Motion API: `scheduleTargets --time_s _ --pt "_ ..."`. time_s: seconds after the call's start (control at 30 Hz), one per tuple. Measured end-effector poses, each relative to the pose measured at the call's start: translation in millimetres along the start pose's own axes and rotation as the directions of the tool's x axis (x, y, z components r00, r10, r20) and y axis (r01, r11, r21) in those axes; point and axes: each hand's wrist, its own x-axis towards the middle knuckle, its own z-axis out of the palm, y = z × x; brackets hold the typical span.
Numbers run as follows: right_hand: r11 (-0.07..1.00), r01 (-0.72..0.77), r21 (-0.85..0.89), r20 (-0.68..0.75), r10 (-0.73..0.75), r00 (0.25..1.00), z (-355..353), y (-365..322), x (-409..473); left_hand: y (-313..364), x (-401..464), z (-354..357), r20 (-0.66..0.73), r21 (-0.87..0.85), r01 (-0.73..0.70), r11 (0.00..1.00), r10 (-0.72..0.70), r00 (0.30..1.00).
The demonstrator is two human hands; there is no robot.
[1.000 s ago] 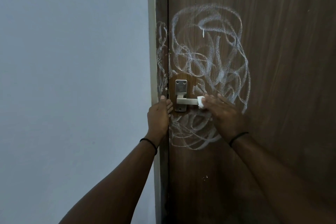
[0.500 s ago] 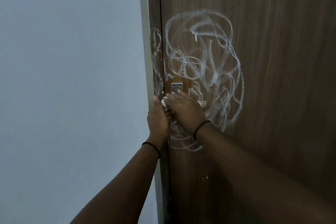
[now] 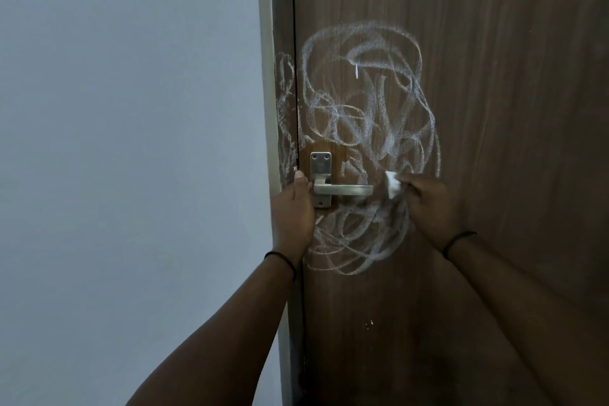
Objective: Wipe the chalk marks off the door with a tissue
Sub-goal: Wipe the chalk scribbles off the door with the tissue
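White chalk scribbles point(image 3: 369, 109) loop over the dark brown wooden door point(image 3: 494, 76), above and below the handle, and spill onto the door frame point(image 3: 284, 102) at the left. My right hand point(image 3: 431, 204) presses a small white tissue point(image 3: 392, 186) against the door just right of the handle's tip. My left hand point(image 3: 295, 208) rests flat against the frame and the door's edge, beside the handle plate, fingers together and holding nothing.
A silver lever handle point(image 3: 342, 189) on a metal plate point(image 3: 320, 165) sticks out between my two hands. A pale blue-grey wall point(image 3: 131, 158) fills the left side.
My right hand with the tissue has swept right, from the door's left edge over the handle to just past the lever's tip. The left hand has stayed put.
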Motion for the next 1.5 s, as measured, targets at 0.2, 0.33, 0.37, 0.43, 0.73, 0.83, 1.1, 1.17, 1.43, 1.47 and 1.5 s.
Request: scheduleTargets --time_s 0.2,0.33,0.37,0.43,0.73,0.83,1.1,1.17,1.43,1.47,1.5 --pt "0.978 -0.194 -0.075 0.427 0.207 0.88 42 -63 53 3 -6 11 -0.062 0.179 -0.106 0.978 0.119 0.991" --pt "0.966 -0.174 -0.19 0.609 0.255 0.751 60 -85 73 1 -12 9 -0.023 0.182 -0.14 0.973 0.147 0.989" --pt "0.971 -0.162 -0.178 0.624 0.239 0.744 60 -85 75 1 -12 8 -0.02 0.181 -0.142 0.973 0.148 0.989" --pt "0.978 -0.138 -0.157 0.664 0.208 0.719 54 -84 75 0 -10 8 -0.026 0.186 -0.143 0.972 0.15 0.988" --pt "0.928 -0.372 0.004 0.661 0.277 0.698 10 -26 66 -3 -3 7 -0.039 0.194 -0.151 0.969 0.162 0.986" --pt "0.927 -0.373 0.04 0.64 0.263 0.722 20 -32 67 -6 -3 12 -0.052 0.239 -0.162 0.957 0.179 0.982" --pt "0.953 -0.294 0.069 0.659 0.178 0.731 50 -55 62 -7 2 8 -0.041 0.243 -0.175 0.954 0.19 0.981" --pt "0.887 -0.443 0.129 0.667 0.253 0.701 38 -40 59 -9 2 8 -0.036 0.219 -0.163 0.962 0.175 0.984" --pt "0.373 -0.763 0.528 0.602 0.469 0.646 17 1 19 -10 3 9 -0.046 0.203 -0.145 0.968 0.158 0.986" --pt "0.287 -0.771 0.568 0.593 0.506 0.626 21 1 13 -11 3 10 -0.049 0.197 -0.144 0.97 0.156 0.986" --pt "0.205 -0.78 0.592 0.596 0.54 0.594 26 -1 8 -11 2 11 -0.058 0.195 -0.138 0.971 0.152 0.987"
